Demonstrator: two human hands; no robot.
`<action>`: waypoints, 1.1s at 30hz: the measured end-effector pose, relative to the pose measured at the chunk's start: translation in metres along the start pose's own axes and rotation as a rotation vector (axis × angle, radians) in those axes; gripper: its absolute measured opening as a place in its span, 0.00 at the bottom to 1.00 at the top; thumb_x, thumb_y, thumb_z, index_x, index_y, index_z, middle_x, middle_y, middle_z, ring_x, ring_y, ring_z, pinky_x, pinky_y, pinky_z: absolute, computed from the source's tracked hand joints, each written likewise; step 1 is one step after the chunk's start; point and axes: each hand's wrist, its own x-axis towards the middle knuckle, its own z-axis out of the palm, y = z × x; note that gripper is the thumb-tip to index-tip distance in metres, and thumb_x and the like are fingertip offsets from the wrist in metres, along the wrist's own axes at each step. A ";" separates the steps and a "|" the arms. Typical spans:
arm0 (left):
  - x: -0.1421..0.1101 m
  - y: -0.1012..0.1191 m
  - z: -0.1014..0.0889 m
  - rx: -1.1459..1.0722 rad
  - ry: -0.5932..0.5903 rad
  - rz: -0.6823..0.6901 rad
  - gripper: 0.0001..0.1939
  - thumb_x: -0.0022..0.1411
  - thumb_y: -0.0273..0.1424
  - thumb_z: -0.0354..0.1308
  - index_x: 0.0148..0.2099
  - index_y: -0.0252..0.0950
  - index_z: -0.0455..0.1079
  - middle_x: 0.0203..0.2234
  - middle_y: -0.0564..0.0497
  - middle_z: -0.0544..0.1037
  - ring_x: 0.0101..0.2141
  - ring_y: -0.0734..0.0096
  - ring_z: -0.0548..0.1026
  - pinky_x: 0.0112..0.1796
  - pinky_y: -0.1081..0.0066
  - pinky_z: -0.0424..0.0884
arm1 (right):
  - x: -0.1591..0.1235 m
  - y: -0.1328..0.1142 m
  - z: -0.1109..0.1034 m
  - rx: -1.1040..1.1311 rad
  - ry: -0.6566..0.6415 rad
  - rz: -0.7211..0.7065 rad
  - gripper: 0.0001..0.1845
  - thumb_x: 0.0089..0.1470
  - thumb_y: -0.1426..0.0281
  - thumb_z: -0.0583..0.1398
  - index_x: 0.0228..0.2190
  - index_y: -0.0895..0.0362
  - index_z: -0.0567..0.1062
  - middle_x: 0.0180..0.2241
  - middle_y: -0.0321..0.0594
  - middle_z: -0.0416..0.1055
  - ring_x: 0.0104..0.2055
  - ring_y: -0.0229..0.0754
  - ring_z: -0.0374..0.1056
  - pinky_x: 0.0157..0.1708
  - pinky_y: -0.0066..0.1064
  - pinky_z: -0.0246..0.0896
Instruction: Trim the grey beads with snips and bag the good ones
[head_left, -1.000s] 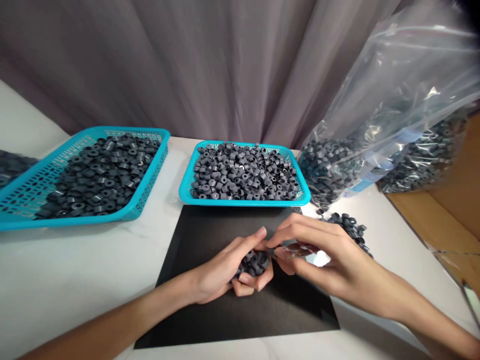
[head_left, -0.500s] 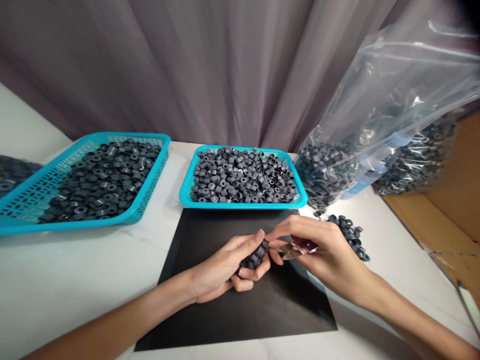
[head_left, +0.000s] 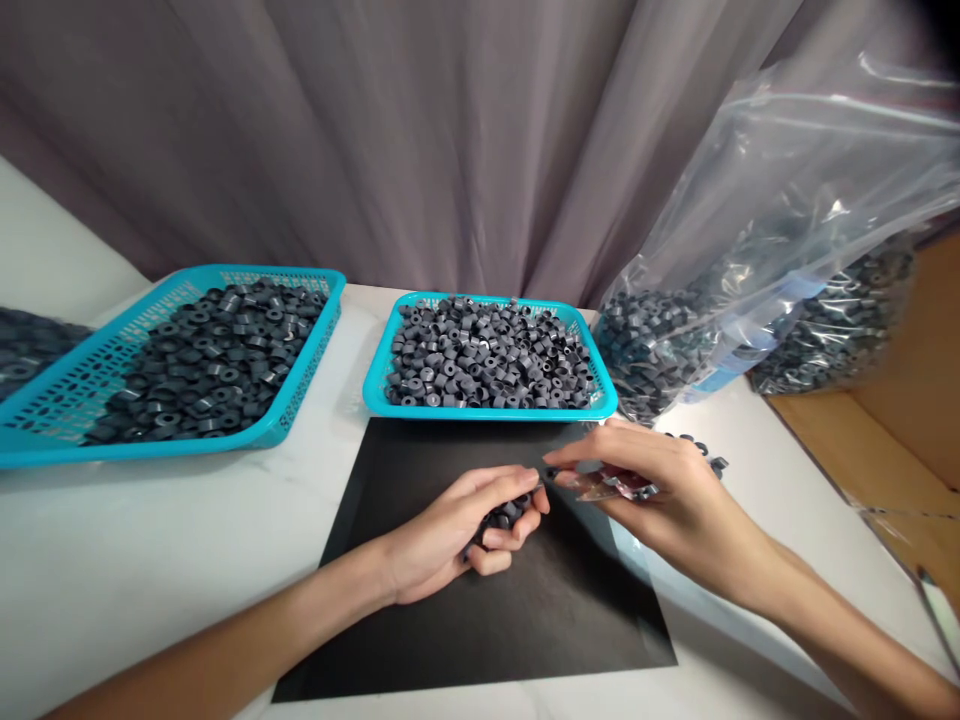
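My left hand (head_left: 480,520) is curled over the black mat, closed around a handful of dark grey ring-shaped pieces (head_left: 506,512); one piece shows at its thumb tip. Just to the right, my right hand (head_left: 652,480) pinches a small dark ring (head_left: 551,472) between thumb and fingertips. A shiny, partly see-through object (head_left: 604,485) also lies under its fingers; its kind cannot be made out. The fingertips of the two hands are close together but apart. Beneath both is the black mat (head_left: 480,640) on the white table.
A turquoise basket (head_left: 491,412) heaped with grey rings stands behind the mat; a larger one (head_left: 300,385) is at left. Clear bags of rings (head_left: 660,340) stand at back right, near a cardboard box (head_left: 885,440). Loose rings (head_left: 716,465) lie behind my right hand.
My right hand has drawn slightly away from the left, with a dark ring now showing at its fingertips. My left thumb has come down lower over the handful of pieces.
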 end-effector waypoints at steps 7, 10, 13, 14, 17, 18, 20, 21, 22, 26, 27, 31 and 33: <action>0.002 0.000 -0.002 -0.093 0.006 -0.024 0.11 0.68 0.36 0.55 0.39 0.33 0.71 0.26 0.53 0.66 0.20 0.84 0.52 0.18 0.81 0.44 | 0.001 -0.001 -0.003 0.088 -0.003 0.079 0.12 0.60 0.75 0.60 0.44 0.51 0.77 0.40 0.37 0.76 0.37 0.37 0.70 0.32 0.26 0.63; 0.004 -0.001 -0.004 -0.157 -0.016 -0.043 0.11 0.68 0.36 0.53 0.38 0.33 0.71 0.27 0.52 0.66 0.20 0.83 0.53 0.18 0.81 0.44 | 0.001 -0.001 0.000 0.092 -0.008 0.070 0.12 0.59 0.76 0.60 0.43 0.51 0.76 0.41 0.37 0.75 0.39 0.38 0.71 0.33 0.26 0.63; 0.006 -0.003 -0.006 -0.163 -0.015 -0.051 0.15 0.69 0.37 0.51 0.35 0.32 0.70 0.26 0.52 0.65 0.21 0.82 0.52 0.17 0.80 0.43 | 0.003 -0.002 0.003 0.077 -0.015 0.044 0.12 0.59 0.77 0.59 0.42 0.52 0.76 0.41 0.38 0.74 0.40 0.38 0.70 0.35 0.27 0.64; 0.006 -0.004 -0.007 -0.159 -0.013 -0.047 0.16 0.70 0.38 0.50 0.35 0.32 0.70 0.26 0.52 0.65 0.20 0.82 0.52 0.17 0.80 0.43 | 0.003 -0.003 0.003 0.076 -0.021 0.034 0.12 0.58 0.78 0.59 0.41 0.52 0.76 0.42 0.39 0.74 0.41 0.39 0.70 0.36 0.27 0.64; 0.006 -0.005 -0.007 -0.138 -0.018 -0.031 0.18 0.70 0.39 0.49 0.34 0.31 0.70 0.25 0.51 0.67 0.20 0.82 0.51 0.17 0.81 0.44 | 0.004 -0.002 0.006 0.101 -0.045 0.021 0.12 0.58 0.79 0.59 0.41 0.53 0.76 0.42 0.40 0.75 0.42 0.40 0.71 0.39 0.28 0.65; 0.006 -0.005 -0.007 -0.129 -0.022 -0.026 0.18 0.70 0.39 0.49 0.34 0.31 0.70 0.25 0.50 0.68 0.20 0.82 0.51 0.17 0.81 0.44 | 0.004 -0.002 0.006 0.115 -0.049 0.023 0.12 0.58 0.78 0.59 0.41 0.53 0.76 0.42 0.40 0.75 0.43 0.40 0.71 0.40 0.28 0.65; 0.005 -0.005 -0.007 -0.108 -0.030 -0.015 0.18 0.71 0.39 0.49 0.35 0.30 0.70 0.25 0.49 0.70 0.20 0.82 0.51 0.17 0.80 0.44 | 0.004 -0.001 0.008 0.138 -0.052 0.033 0.11 0.59 0.78 0.60 0.41 0.53 0.76 0.43 0.39 0.75 0.44 0.40 0.71 0.40 0.28 0.65; 0.005 -0.004 -0.006 -0.096 -0.031 -0.008 0.18 0.71 0.39 0.49 0.36 0.31 0.70 0.25 0.49 0.70 0.20 0.83 0.51 0.17 0.80 0.43 | 0.004 0.000 0.010 0.147 -0.054 0.042 0.11 0.59 0.78 0.60 0.41 0.52 0.76 0.43 0.39 0.75 0.43 0.39 0.71 0.39 0.27 0.64; 0.004 -0.004 -0.005 -0.083 -0.030 -0.001 0.18 0.71 0.39 0.50 0.36 0.31 0.70 0.25 0.49 0.71 0.19 0.83 0.52 0.17 0.80 0.43 | 0.005 0.000 0.011 0.154 -0.058 0.054 0.10 0.58 0.77 0.60 0.40 0.52 0.76 0.42 0.38 0.75 0.41 0.38 0.71 0.38 0.26 0.64; 0.003 -0.003 -0.002 -0.025 -0.009 -0.004 0.17 0.71 0.40 0.50 0.37 0.31 0.69 0.25 0.50 0.71 0.19 0.84 0.51 0.17 0.81 0.42 | 0.007 0.002 0.015 0.160 -0.066 0.131 0.08 0.57 0.76 0.62 0.38 0.53 0.77 0.37 0.36 0.76 0.33 0.35 0.69 0.33 0.25 0.60; 0.002 -0.003 -0.001 -0.012 -0.002 -0.008 0.18 0.71 0.40 0.50 0.38 0.31 0.69 0.25 0.50 0.70 0.19 0.84 0.51 0.17 0.81 0.42 | 0.007 0.002 0.015 0.160 -0.059 0.150 0.07 0.57 0.75 0.62 0.37 0.54 0.77 0.35 0.35 0.75 0.32 0.35 0.67 0.31 0.25 0.59; 0.003 -0.003 -0.001 0.003 0.007 -0.005 0.19 0.69 0.43 0.52 0.35 0.31 0.68 0.25 0.50 0.70 0.20 0.84 0.51 0.17 0.80 0.41 | 0.008 0.005 0.017 0.217 -0.038 0.213 0.04 0.59 0.69 0.62 0.36 0.55 0.77 0.28 0.32 0.71 0.26 0.33 0.61 0.27 0.24 0.56; 0.003 -0.003 -0.003 -0.008 0.001 -0.008 0.20 0.68 0.44 0.53 0.33 0.32 0.68 0.25 0.50 0.69 0.20 0.83 0.51 0.17 0.80 0.41 | 0.008 0.006 0.018 0.267 -0.040 0.230 0.07 0.60 0.65 0.62 0.36 0.56 0.77 0.27 0.32 0.70 0.25 0.33 0.59 0.26 0.24 0.55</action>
